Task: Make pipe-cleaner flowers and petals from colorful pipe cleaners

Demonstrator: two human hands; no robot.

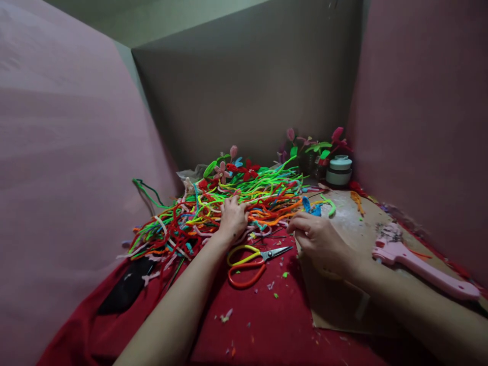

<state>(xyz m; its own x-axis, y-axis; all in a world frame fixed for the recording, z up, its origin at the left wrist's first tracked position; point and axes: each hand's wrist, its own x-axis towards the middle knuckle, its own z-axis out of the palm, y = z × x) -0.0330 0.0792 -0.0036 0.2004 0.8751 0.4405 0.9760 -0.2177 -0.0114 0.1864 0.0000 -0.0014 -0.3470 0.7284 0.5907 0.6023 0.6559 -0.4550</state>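
Note:
My left hand [234,219] rests on a heap of many-coloured pipe cleaners [267,190], its fingers apart and their tips partly lost among the strands. To the right, the fingers of my right hand [324,243] are pinched together near the heap's edge; what they hold, if anything, I cannot make out. Just beyond its knuckles is a blue pipe-cleaner piece with petal-like loops [312,207]; whether the hand touches it is unclear. Between my forearms lie scissors [247,264], blades part open, with one yellow and one red handle.
A pink glue gun [423,269] lies at right on a brown board [339,310]. Pipe-cleaner flowers [249,170] and a lidded pale green jar [339,173] stand behind. A black flat object [127,287] is at left. Scraps dot the red cloth [267,330]; walls enclose three sides.

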